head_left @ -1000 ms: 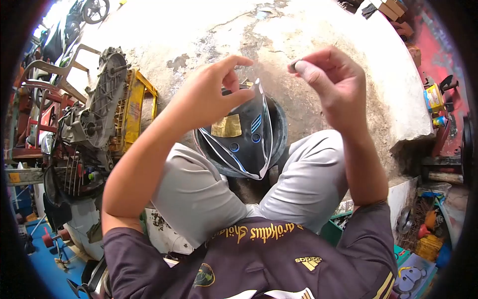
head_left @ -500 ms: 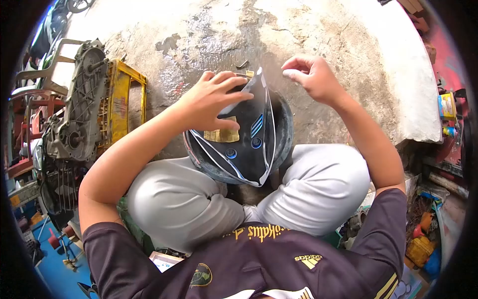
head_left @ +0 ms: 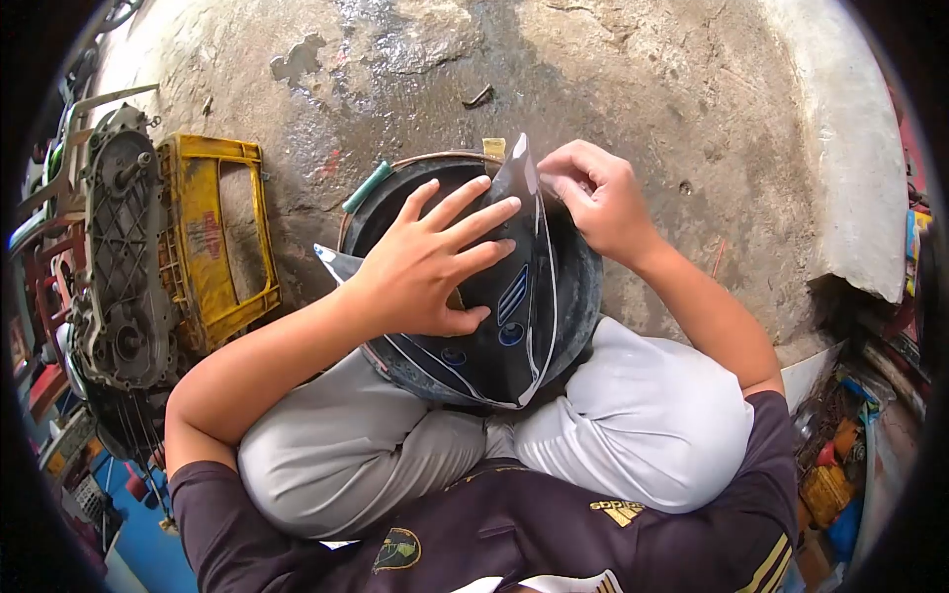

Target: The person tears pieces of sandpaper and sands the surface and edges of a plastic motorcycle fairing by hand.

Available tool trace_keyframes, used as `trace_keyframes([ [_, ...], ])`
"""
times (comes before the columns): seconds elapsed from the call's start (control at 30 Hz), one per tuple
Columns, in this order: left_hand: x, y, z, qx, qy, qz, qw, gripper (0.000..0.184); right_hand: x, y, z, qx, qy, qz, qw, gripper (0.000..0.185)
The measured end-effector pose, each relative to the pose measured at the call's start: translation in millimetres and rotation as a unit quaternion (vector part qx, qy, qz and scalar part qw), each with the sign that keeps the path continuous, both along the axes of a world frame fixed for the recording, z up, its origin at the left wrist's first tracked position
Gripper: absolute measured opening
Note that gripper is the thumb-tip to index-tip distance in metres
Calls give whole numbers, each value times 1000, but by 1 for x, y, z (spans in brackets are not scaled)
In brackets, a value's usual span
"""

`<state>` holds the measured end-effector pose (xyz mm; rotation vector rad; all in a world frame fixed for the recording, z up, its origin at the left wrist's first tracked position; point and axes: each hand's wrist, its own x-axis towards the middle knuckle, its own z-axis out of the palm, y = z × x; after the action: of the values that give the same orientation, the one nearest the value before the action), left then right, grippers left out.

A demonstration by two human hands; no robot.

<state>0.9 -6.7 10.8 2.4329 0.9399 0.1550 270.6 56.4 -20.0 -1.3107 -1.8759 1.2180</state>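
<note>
A glossy black motorcycle body panel (head_left: pixel 494 366), with pale edge lines and blue markings, lies across a dark round bucket (head_left: pixel 581 316) between my knees. My left hand (head_left: pixel 430 262) rests over the panel, palm down and fingers spread. Beneath it, most of a yellowish scrap (head_left: pixel 456 299) is hidden. Beside the panel's pointed far end, my right hand (head_left: pixel 603 203) has its thumb and forefinger drawn together near the edge. Whatever may be between those fingertips is too small to make out.
The bucket's handle has a green grip (head_left: pixel 368 188). Another yellow scrap (head_left: pixel 494 147) lies by the far rim. A small dark piece (head_left: pixel 478 96) is on the wet concrete floor (head_left: pixel 643 89). A yellow crate (head_left: pixel 219 242) and metal engine casing (head_left: pixel 124 247) stand left; a concrete ledge (head_left: pixel 855 148) runs right.
My left hand has come down over the panel and covers most of the yellowish scrap. My right hand has moved in closer to the panel's pointed end. The head view has shifted.
</note>
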Motion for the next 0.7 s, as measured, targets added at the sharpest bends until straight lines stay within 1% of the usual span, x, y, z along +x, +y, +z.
trace_keyframes([
  [0.1, 2, 0, 0, -6, 7, 6, 1000, 71, -4, 11, -7, 11, 3, -25, 1000, 11],
  [0.27, 1, 0, -1, 4, -1, 8, 1000, 72, -10, 23, -13, 18, 18, -14, 1000, 12],
  [0.33, 0, -1, -1, 4, -3, 10, 1000, 73, -10, 17, -8, 64, -9, 9, 998, 10],
  [0.37, -1, -2, -1, 5, -3, 13, 1000, 73, -9, 11, -10, 64, -8, 11, 998, 10],
  [0.43, -1, -3, -2, 6, -3, 15, 1000, 73, -6, -2, -16, 136, -3, 28, 990, 9],
  [0.47, 0, -3, -3, 5, -5, 16, 1000, 73, -5, -8, -17, 136, -3, 28, 990, 9],
  [0.53, -1, -3, -3, 3, -7, 17, 1000, 73, -4, -16, -16, 173, -10, 36, 984, 10],
  [0.67, 0, -3, -4, 4, -4, 18, 1000, 73, -4, -6, -20, 146, 14, 29, 989, 13],
  [0.7, 0, -3, -4, 5, -2, 22, 1000, 73, -4, -6, -21, 154, 17, 32, 987, 14],
])
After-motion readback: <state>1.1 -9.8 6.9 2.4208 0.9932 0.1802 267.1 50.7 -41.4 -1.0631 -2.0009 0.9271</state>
